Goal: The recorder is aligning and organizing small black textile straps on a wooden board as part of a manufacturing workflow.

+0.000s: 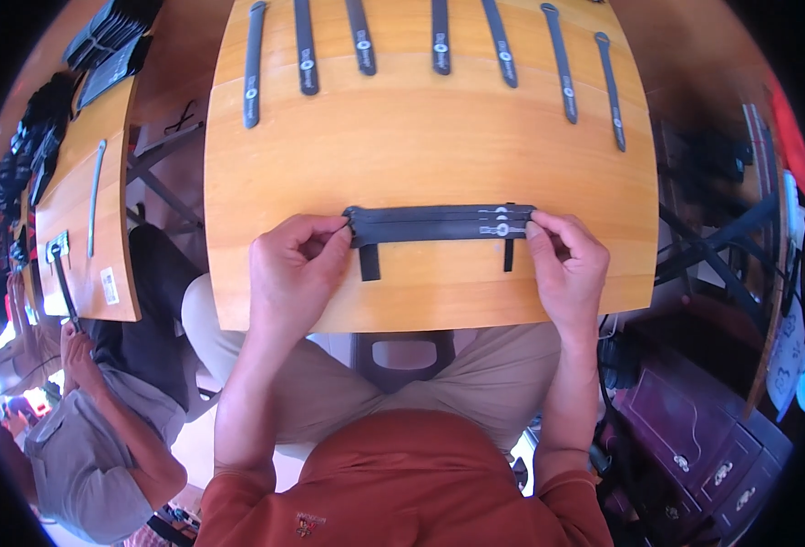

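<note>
In the head view, a stack [430, 224] of dark straps lies crosswise near the front edge of the desk [420, 150], between the person's two hands. The left hand [293, 266] has its thumb and fingers pinched on the stack's left end; the right hand [568, 273] grips the right end the same way. Two short black strips, the left strip [370, 263] and the right strip [509, 255], stick out from under the stack's near edge. Toward the far side, seven loose straps [440, 38] lie spaced in a row. To the left, a co-worker's hand [78, 356] meets the near end of a dark strap [64, 284] at another desk [113, 219].
</note>
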Motion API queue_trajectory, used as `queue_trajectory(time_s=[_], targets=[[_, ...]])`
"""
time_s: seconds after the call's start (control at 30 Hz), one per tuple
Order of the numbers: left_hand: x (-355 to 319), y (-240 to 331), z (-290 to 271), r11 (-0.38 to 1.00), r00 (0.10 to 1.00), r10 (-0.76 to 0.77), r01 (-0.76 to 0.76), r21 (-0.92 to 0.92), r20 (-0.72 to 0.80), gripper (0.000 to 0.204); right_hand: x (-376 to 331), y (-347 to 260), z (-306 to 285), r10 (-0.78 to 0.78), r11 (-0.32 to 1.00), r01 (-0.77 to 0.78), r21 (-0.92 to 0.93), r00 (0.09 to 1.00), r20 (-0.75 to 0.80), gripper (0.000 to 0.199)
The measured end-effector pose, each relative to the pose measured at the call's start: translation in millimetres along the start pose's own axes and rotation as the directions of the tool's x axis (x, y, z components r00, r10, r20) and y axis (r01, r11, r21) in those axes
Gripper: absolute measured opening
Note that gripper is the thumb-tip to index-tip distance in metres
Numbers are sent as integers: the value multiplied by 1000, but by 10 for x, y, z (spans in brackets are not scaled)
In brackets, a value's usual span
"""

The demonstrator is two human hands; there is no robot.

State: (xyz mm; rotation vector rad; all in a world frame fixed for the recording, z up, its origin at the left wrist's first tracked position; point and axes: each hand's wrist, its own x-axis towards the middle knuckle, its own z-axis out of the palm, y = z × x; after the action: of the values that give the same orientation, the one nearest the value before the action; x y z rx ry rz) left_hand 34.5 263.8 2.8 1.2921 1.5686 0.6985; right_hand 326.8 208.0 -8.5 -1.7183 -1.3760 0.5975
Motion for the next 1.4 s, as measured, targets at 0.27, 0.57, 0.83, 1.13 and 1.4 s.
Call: queue_trajectory(time_s=[0.27,0.57,0.83,1.13,1.4], targets=[[9,58,2,1000,1000,-16,16,3,19,13,-8,11,-11,11,1000,-11,-9,1000,9,10],[18,-1,12,999,999,19,-17,-46,42,14,-20,15,-18,5,1000,-5,-19,1000,0,11],[22,-8,19,1000,1000,8,-8,4,0,13,-18,17,17,-6,1000,6,-13,1000,-15,12],[19,-22,37,994,997,74,-75,75,16,13,-21,-16,25,-69,991,65,-121,997,-32,11],[-10,41,48,985,993,111,-106,139,-30,13,-15,-72,30,-89,978,84,-192,996,-18,9]])
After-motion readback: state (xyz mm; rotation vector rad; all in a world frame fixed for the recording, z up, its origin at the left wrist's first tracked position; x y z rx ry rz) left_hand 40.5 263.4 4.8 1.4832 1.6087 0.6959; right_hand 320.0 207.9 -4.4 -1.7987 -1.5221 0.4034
